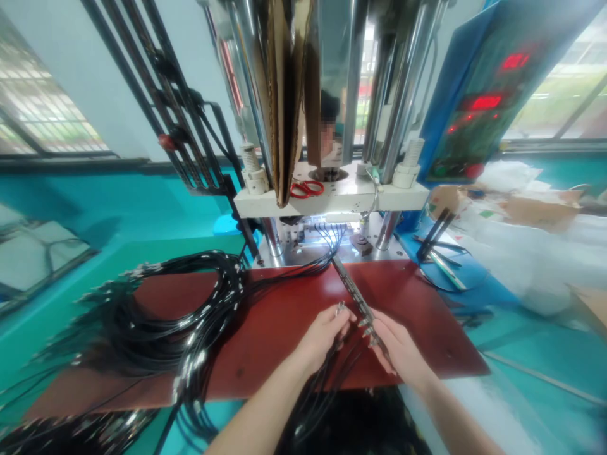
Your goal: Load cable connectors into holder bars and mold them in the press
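My left hand (325,332) is closed in a pinch on a thin black cable, whose small metallic connector (340,308) pokes up past the fingertips. My right hand (398,347) grips the near end of a long, narrow metal bar (351,288) with slots along it. Several small connector ends (367,328) sit along the bar's left edge by the right fingers. The bar's far end reaches the front of a press. Black cables (327,376) hang below both hands over the board's near edge.
A large coil of black cables (190,328) lies on the red-brown board (284,309) at left, with strands running into the lit press (327,237). Red-handled scissors (307,188) rest on the press plate. A control box (474,107) stands at right, above tools (446,268) and plastic bags (526,253).
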Demonstrator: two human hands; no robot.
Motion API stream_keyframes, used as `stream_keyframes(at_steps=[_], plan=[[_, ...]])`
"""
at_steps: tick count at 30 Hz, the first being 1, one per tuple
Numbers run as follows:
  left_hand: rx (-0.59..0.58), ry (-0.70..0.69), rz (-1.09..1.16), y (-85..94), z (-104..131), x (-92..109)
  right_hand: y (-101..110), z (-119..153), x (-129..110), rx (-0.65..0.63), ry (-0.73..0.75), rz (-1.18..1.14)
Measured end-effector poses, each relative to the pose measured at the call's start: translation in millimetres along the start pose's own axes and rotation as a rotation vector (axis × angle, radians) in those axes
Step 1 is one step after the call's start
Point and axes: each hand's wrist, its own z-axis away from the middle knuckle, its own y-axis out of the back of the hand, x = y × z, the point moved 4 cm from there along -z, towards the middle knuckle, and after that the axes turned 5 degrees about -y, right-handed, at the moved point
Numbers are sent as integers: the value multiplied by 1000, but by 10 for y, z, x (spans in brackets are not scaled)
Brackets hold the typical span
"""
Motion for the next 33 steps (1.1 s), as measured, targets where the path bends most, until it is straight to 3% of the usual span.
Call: stream_keyframes(at_steps=[4, 9, 17, 23, 29, 33], plan=[[13, 4, 91, -5, -11, -17, -8, 20, -31, -5, 22, 9], [134, 31, -46, -29, -57, -18, 3, 9, -8, -4, -12, 18], [127, 148, -19, -73, -67, 27, 14, -29, 7, -46, -55, 46], [115, 146, -32, -46, -85, -1, 3, -34, -17, -58, -57, 120], [124, -48, -35, -16, -80, 21, -57, -21, -40, -102, -4, 258], [89, 19, -98, 36, -12, 21, -37, -18, -22, -61, -16, 173]])
